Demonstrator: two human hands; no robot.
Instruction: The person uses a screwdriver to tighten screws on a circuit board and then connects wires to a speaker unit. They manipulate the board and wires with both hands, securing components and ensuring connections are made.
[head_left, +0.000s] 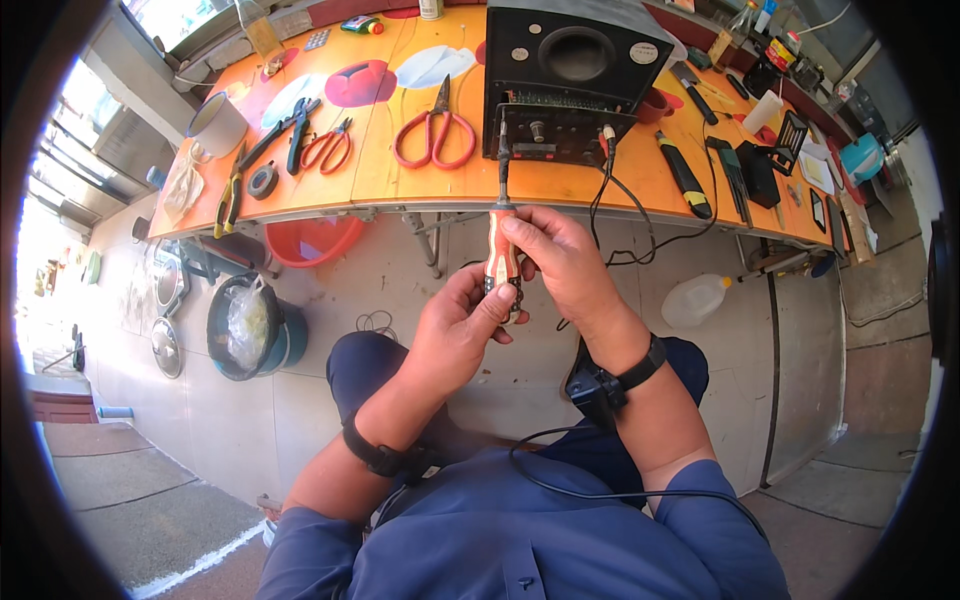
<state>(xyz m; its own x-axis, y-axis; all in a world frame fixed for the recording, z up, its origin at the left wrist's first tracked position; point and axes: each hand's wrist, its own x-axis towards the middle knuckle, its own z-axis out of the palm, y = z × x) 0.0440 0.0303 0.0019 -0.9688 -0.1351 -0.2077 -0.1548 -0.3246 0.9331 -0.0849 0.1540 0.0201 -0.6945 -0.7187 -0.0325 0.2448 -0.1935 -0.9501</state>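
Observation:
Both hands are on a screwdriver [501, 245] with a red and cream handle and a dark lower end. My left hand [466, 318] is closed around the bottom of the handle, thumb on top. Higher up, the fingers of my right hand [560, 255] pinch the handle from the right. The shaft points away from me, its tip at the left edge of the lower panel of a black speaker box [572, 88]. That panel is partly out, with a circuit board behind it. Whether the tip sits in a screw is too small to tell.
On the orange table [385, 185] lie red-handled scissors [434, 138], pliers [231, 190], small red cutters [327, 148] and black tape [263, 181]. Cables [608, 165] hang off the front edge. A yellow-black knife [684, 177] lies right. Below stand a bucket [290, 335] and red basin [318, 243].

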